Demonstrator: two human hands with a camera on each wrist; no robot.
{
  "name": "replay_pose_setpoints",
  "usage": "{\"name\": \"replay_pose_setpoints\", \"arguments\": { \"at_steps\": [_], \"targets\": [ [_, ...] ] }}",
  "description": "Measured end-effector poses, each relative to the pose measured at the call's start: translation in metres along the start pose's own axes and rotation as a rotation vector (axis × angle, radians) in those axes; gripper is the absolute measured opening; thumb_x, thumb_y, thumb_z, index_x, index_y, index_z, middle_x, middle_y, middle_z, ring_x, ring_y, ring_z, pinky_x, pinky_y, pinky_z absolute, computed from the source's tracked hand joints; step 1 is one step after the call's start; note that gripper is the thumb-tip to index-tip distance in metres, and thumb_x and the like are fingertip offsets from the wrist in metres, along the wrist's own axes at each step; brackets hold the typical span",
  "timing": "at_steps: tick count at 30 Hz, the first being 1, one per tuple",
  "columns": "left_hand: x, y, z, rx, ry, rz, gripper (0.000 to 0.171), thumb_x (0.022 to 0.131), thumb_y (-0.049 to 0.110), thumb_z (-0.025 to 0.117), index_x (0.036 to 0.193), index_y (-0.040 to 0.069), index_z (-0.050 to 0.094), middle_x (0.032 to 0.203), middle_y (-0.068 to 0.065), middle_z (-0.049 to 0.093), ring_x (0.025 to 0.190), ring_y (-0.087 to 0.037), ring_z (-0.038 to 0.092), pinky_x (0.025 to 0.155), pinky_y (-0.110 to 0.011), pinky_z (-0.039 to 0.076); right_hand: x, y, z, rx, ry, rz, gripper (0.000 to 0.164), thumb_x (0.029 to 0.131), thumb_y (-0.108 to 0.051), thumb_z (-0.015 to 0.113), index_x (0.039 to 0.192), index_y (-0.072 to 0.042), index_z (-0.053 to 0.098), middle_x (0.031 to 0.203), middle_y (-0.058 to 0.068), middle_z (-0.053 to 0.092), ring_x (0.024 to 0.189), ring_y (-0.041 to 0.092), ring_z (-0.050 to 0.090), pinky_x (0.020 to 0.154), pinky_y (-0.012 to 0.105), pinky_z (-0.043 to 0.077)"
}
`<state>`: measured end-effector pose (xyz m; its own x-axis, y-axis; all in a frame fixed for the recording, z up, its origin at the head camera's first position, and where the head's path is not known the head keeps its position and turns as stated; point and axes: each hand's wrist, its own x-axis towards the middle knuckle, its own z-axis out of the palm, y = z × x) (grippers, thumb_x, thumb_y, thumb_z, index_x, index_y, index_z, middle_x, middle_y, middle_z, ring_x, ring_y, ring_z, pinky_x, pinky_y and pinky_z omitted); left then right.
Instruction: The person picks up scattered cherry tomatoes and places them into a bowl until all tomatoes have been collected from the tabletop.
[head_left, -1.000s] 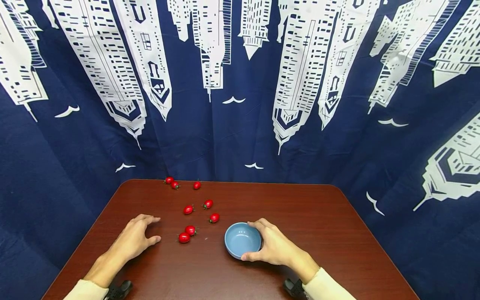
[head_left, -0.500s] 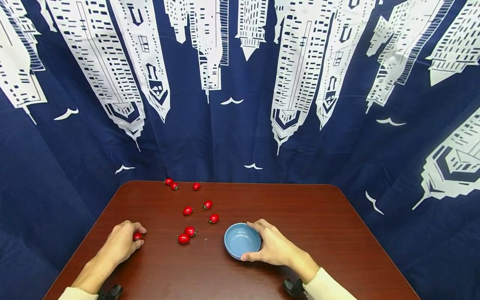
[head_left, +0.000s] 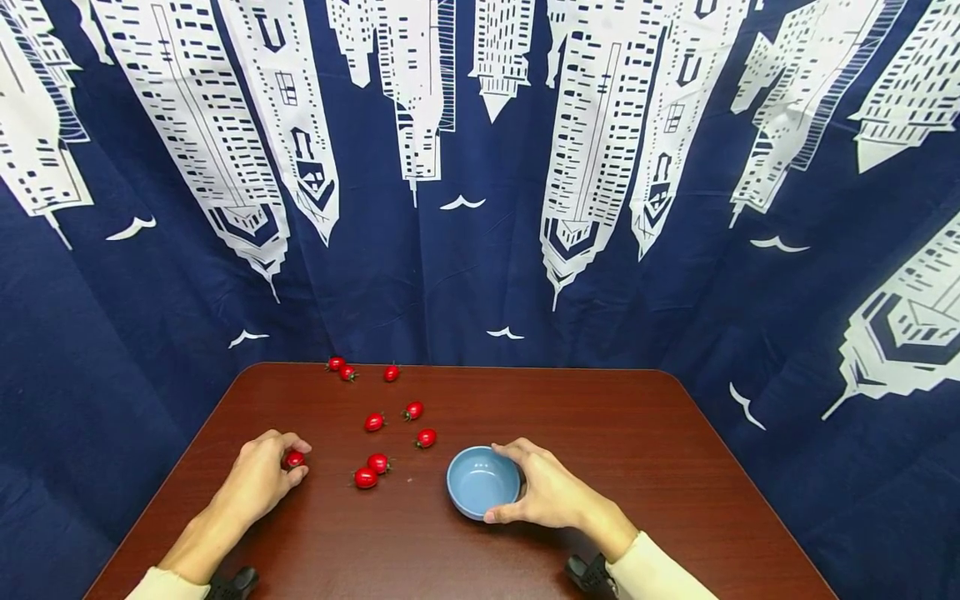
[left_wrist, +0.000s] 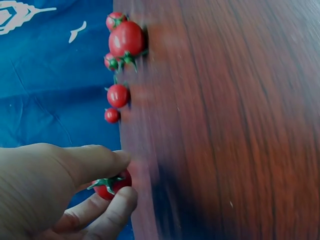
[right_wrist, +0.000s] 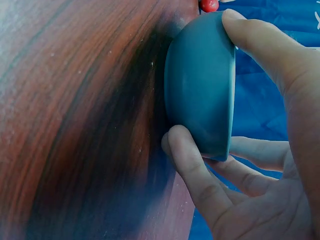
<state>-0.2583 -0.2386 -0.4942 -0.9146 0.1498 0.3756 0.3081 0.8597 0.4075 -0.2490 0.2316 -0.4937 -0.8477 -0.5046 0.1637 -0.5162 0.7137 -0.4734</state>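
Tomato (head_left: 294, 459) in left grip (head_left: 262, 472), printed cloth (head_left: 390, 283) beyond

from my head the table (head_left: 585, 417) looks evenly bright and sharp; at both wrists its grain blurs, pale glare hazes an upper corner, and deep shadow spreads by my right fingers (right_wrist: 194, 167).
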Motion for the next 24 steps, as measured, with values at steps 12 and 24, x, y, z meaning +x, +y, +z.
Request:
{"name": "replay_pose_setpoints", "arguments": {
  "at_steps": [12, 24],
  "targets": [
    [0.005, 0.027, 0.009, -0.136, 0.057, 0.007, 0.029, 0.086, -0.004, 0.097, 0.111, 0.004, 0.086, 0.101, -0.008, 0.077, 0.074, -0.009, 0.074, 0.069, -0.023, 0.065, 0.001, 0.001, -0.001, 0.02, -0.004, -0.001, 0.107, 0.081, -0.063, 0.104, 0.159, -0.001, 0.067, 0.141, 0.005, 0.075, 0.124, 0.019, 0.076, 0.107, 0.036, 0.065],
    [0.015, 0.061, 0.019, -0.245, 0.051, 0.046, 0.03, 0.086, -0.007, 0.098, 0.111, 0.006, 0.086, 0.105, -0.008, 0.078, 0.077, -0.009, 0.077, 0.072, -0.022, 0.068, 0.005, 0.0, 0.0, -0.009, -0.007, -0.001, 0.107, 0.08, -0.064, 0.105, 0.157, 0.0, 0.068, 0.137, 0.004, 0.075, 0.121, 0.018, 0.076, 0.105, 0.036, 0.066]
  ]
}}
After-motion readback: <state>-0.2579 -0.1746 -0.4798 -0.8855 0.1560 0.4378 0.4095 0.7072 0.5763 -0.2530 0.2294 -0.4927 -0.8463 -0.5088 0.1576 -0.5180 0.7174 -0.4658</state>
